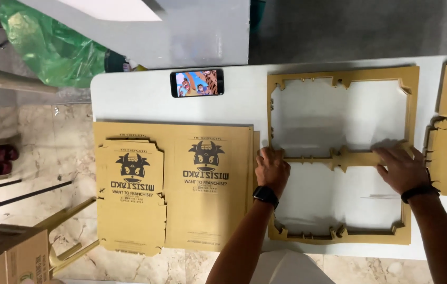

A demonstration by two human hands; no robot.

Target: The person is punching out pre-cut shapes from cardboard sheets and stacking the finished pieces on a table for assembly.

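Pressing one cardboard frame (342,158), two hands (272,169)

Both bare forearms reach forward from the lower edge of view. The left hand (272,167) lies palm down, fingers curled loosely, a dark watch on its wrist. The right hand (401,167) lies flat, fingers spread leftward, a dark band on its wrist.
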